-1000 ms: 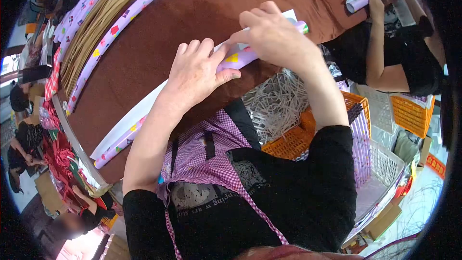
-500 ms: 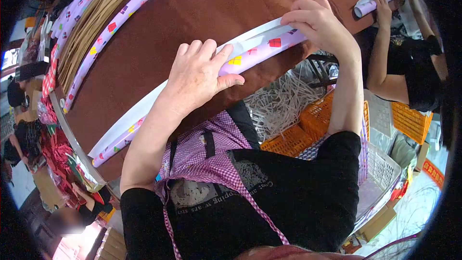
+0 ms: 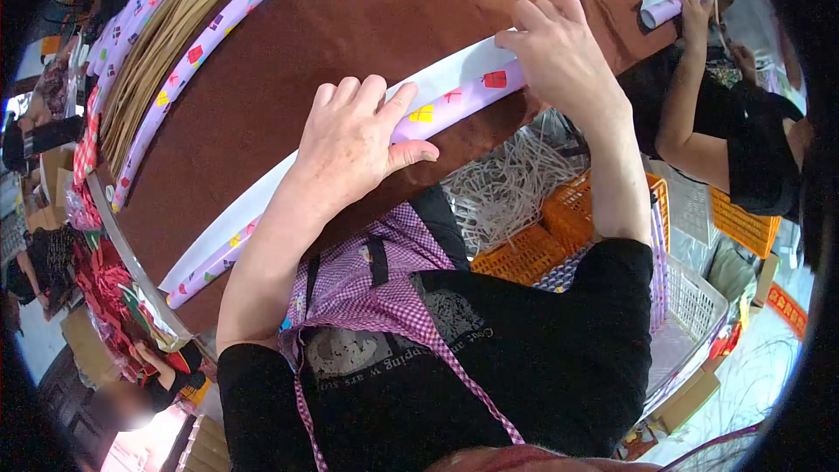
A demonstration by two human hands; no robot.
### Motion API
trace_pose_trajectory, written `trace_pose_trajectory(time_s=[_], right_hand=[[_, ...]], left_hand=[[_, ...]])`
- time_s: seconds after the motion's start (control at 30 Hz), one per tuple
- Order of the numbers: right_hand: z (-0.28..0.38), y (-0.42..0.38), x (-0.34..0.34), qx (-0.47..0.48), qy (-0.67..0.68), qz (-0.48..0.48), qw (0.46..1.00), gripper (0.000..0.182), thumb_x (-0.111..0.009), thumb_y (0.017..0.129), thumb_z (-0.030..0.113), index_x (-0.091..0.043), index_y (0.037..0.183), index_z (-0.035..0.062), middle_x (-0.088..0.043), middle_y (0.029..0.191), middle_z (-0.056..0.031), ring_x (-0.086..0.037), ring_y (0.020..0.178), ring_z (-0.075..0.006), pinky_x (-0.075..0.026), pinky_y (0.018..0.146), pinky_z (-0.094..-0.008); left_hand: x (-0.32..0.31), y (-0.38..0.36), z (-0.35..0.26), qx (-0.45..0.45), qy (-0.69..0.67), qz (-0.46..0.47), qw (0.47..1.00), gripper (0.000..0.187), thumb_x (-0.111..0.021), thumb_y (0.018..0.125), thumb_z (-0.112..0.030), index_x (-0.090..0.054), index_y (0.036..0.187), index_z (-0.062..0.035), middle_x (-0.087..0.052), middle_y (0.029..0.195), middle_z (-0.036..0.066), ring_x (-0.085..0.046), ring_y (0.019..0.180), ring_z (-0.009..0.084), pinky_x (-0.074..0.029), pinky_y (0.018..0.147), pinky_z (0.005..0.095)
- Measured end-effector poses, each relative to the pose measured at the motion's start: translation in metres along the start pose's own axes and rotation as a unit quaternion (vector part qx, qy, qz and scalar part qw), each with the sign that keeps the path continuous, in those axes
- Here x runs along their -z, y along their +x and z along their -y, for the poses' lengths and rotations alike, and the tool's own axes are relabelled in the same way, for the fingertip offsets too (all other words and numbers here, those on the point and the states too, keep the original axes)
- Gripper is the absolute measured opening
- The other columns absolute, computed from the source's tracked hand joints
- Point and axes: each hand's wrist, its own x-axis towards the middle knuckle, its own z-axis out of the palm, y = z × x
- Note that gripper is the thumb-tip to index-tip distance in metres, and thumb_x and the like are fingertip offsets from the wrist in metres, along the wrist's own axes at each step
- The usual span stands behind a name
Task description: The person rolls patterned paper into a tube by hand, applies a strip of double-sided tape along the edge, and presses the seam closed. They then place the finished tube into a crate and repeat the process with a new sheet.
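A long roll of lilac wrapping paper [image 3: 463,98], printed with red and yellow gift boxes, lies along the near edge of the brown-covered table. Its white inner side shows as a loose flap along the far side. My left hand [image 3: 348,135] grips the roll near its middle, the thumb on the near side and the fingers over the flap. At the right end, my right hand [image 3: 559,57] is closed on the paper, fingers bent at the flap's edge. The fingertips and whatever lies under the palms are partly hidden.
Lilac printed rolls [image 3: 179,79] and a bundle of thin brown strips [image 3: 166,52] lie at the table's left. Orange baskets [image 3: 516,253] and shredded white strips [image 3: 511,175] are below the near edge. A co-worker's hand [image 3: 695,13] holds another roll at the far right.
My right hand has shifted slightly left and its fingers have lifted. More of the white flap shows between my hands. My left hand has barely moved.
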Motion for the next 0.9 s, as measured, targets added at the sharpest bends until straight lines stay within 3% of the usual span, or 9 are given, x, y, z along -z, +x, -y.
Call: trace_pose_trajectory(time_s=[0.2,0.27,0.3,0.37,0.47,0.63,0.7,0.9], right_hand=[[0.005,-0.004,-0.005,-0.005,-0.035,-0.039,0.999,0.031,-0.071,0.067,0.010,-0.074,0.098,0.0105,-0.059,0.093,-0.0043,-0.058,0.100,-0.0211,-0.039,0.096,-0.0351],[0.002,-0.003,-0.008,0.015,-0.039,-0.080,0.996,0.012,-0.063,0.078,0.015,-0.074,0.082,0.0125,-0.060,0.088,-0.0040,-0.058,0.093,-0.0196,-0.041,0.088,-0.0345],[0.003,-0.003,-0.007,0.014,-0.039,-0.081,0.996,0.012,-0.063,0.078,0.015,-0.074,0.082,0.0126,-0.060,0.088,-0.0040,-0.058,0.093,-0.0196,-0.041,0.088,-0.0345],[0.004,-0.002,-0.005,-0.018,-0.010,-0.030,0.999,0.030,-0.072,0.067,0.010,-0.075,0.097,0.0107,-0.059,0.093,-0.0044,-0.058,0.100,-0.0218,-0.039,0.095,-0.0354],[0.004,-0.003,-0.005,-0.018,-0.012,-0.030,0.999,0.030,-0.072,0.067,0.010,-0.075,0.097,0.0111,-0.060,0.092,-0.0047,-0.058,0.100,-0.0220,-0.039,0.095,-0.0356],[0.004,-0.005,-0.004,-0.027,-0.002,-0.029,0.999,0.030,-0.073,0.067,0.009,-0.075,0.097,0.0119,-0.060,0.093,-0.0050,-0.058,0.100,-0.0221,-0.039,0.093,-0.0352],[0.006,-0.004,-0.003,-0.030,-0.003,-0.018,0.999,0.030,-0.073,0.068,0.008,-0.075,0.097,0.0122,-0.060,0.093,-0.0052,-0.058,0.100,-0.0221,-0.039,0.093,-0.0351],[0.023,-0.004,-0.001,-0.033,-0.027,-0.031,0.999,0.023,-0.070,0.071,0.009,-0.076,0.093,0.0124,-0.061,0.090,-0.0052,-0.059,0.096,-0.0232,-0.040,0.090,-0.0352]], left_hand=[[0.003,0.005,-0.002,0.001,-0.004,0.012,1.000,0.066,-0.061,0.081,-0.063,-0.067,0.114,-0.0057,-0.054,0.088,0.008,-0.052,0.084,0.0245,-0.039,0.077,0.0383],[-0.001,0.012,-0.006,-0.008,-0.006,-0.013,1.000,0.064,-0.061,0.081,-0.063,-0.068,0.111,-0.0060,-0.055,0.088,0.009,-0.054,0.086,0.0245,-0.040,0.077,0.0386],[-0.003,0.017,-0.008,-0.008,-0.005,-0.013,1.000,0.064,-0.061,0.081,-0.063,-0.068,0.111,-0.0060,-0.055,0.088,0.009,-0.054,0.086,0.0245,-0.040,0.077,0.0386],[-0.008,0.028,-0.012,-0.019,-0.001,-0.019,1.000,0.063,-0.061,0.081,-0.062,-0.068,0.106,-0.0051,-0.057,0.087,0.009,-0.055,0.087,0.0247,-0.041,0.077,0.0383],[-0.013,0.041,-0.020,-0.034,0.000,-0.026,0.999,0.063,-0.060,0.082,-0.062,-0.067,0.102,-0.0035,-0.058,0.087,0.009,-0.056,0.087,0.0253,-0.041,0.077,0.0378],[-0.017,0.035,-0.034,-0.020,-0.004,-0.047,0.999,0.051,-0.072,0.082,-0.043,-0.062,0.109,-0.0003,-0.061,0.092,0.011,-0.058,0.088,0.0260,-0.044,0.078,0.0384],[-0.019,0.034,-0.034,-0.008,-0.032,-0.015,0.999,0.044,-0.075,0.081,-0.031,-0.060,0.109,-0.0005,-0.062,0.094,0.012,-0.060,0.088,0.0274,-0.046,0.079,0.0394],[-0.005,0.021,-0.029,-0.013,-0.038,0.012,0.999,0.037,-0.073,0.083,-0.025,-0.060,0.108,-0.0011,-0.062,0.096,0.014,-0.060,0.090,0.0295,-0.046,0.080,0.0394]])
